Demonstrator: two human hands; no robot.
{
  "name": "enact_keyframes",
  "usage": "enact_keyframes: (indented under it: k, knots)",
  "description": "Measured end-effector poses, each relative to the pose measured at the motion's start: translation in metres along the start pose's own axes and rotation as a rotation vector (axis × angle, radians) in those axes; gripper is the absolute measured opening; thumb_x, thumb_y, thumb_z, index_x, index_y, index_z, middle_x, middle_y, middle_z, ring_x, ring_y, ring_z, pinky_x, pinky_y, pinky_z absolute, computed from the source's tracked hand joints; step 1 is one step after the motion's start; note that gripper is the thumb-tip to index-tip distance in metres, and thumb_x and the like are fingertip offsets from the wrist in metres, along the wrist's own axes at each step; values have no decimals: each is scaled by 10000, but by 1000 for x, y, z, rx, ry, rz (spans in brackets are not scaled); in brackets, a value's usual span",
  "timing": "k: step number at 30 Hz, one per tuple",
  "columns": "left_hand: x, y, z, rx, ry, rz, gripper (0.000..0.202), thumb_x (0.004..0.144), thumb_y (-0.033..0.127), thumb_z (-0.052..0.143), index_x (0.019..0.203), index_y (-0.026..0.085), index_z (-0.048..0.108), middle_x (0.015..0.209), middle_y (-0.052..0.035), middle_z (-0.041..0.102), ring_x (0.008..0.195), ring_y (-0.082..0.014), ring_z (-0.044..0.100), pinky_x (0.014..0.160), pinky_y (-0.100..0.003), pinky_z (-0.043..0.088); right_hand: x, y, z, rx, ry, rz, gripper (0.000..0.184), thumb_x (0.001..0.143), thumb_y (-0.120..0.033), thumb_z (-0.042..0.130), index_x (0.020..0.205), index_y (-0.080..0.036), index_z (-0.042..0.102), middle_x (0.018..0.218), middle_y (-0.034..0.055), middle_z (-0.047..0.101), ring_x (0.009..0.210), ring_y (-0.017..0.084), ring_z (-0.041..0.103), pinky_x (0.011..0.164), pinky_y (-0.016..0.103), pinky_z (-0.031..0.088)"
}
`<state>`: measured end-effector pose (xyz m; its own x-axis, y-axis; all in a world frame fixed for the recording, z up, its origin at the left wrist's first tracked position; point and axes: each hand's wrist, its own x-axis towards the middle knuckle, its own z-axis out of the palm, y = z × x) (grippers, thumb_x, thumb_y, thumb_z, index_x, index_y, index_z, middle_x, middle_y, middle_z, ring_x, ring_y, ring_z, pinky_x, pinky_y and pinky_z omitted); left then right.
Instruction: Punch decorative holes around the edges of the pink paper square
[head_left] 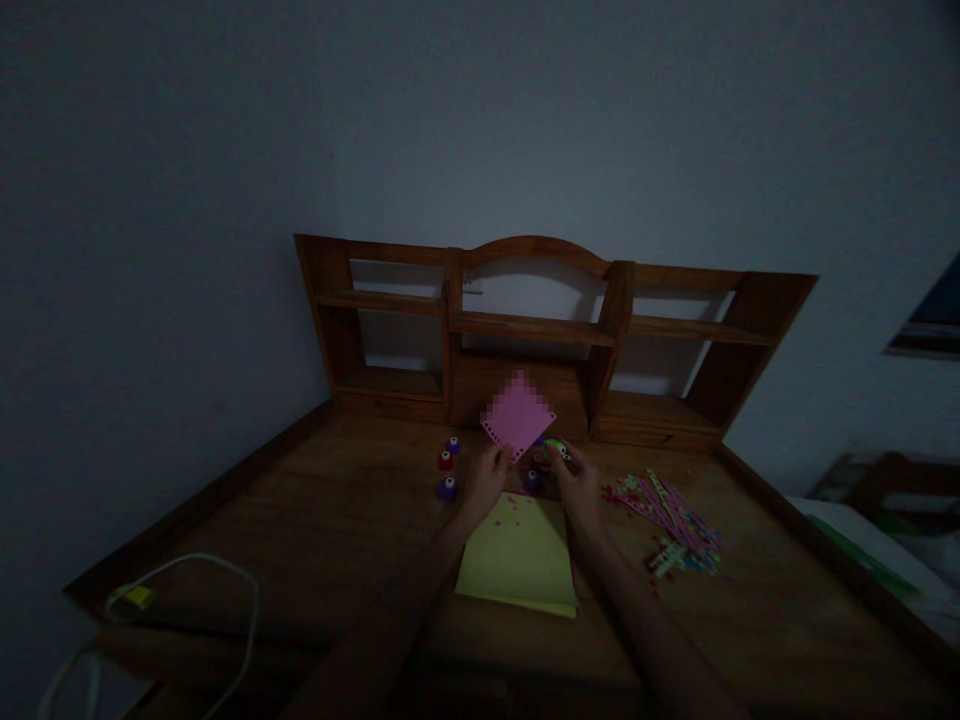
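Note:
My left hand [487, 478] pinches the lower corner of a pink sheet of paper [517, 415], held up above the desk. Small holes run along the sheet's two lower edges. In my right hand [579, 482] is a green craft punch [556, 448], with my fingers closed round it, close to the sheet's right side. Whether the punch touches the paper I cannot tell. Below both hands lies a stack of yellow paper [517, 560], with a few tiny pink cut-outs on its upper part.
Purple and red punches [447, 488] stand left of my hands, and another purple punch [532, 480] sits between them. Pink strips [679, 515] and coloured cut-outs lie at right. A wooden shelf unit [532, 325] backs the desk. A white cable [251, 610] loops at front left.

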<state>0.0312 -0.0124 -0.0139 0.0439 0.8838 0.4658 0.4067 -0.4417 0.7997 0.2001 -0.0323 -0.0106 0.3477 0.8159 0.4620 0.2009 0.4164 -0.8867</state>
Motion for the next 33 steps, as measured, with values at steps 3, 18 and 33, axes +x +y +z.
enact_keyframes:
  k: [3,18,33]
  knots:
    - [-1,2,0,-2,1,26,352,952,403,408,806,166,624,669,-20,623,612,-148,553,578,-236,366,-1,-1,-1,138,-39,116,581,747,-597,657,1124,-155,675,973,113,737,838,266,701,751,411,566]
    - [-1,-2,1,42,37,24,394,941,457,414,785,173,638,669,-31,630,635,-162,562,597,-244,365,-2,-1,4,241,-113,252,584,547,-507,844,986,-218,586,813,33,701,566,193,650,509,322,562]
    - [1,-2,1,94,29,48,342,936,396,434,763,168,621,739,-42,653,686,-161,569,618,-241,369,-12,-11,12,369,-386,311,464,563,-403,853,919,-176,660,843,48,723,691,197,688,704,357,574]
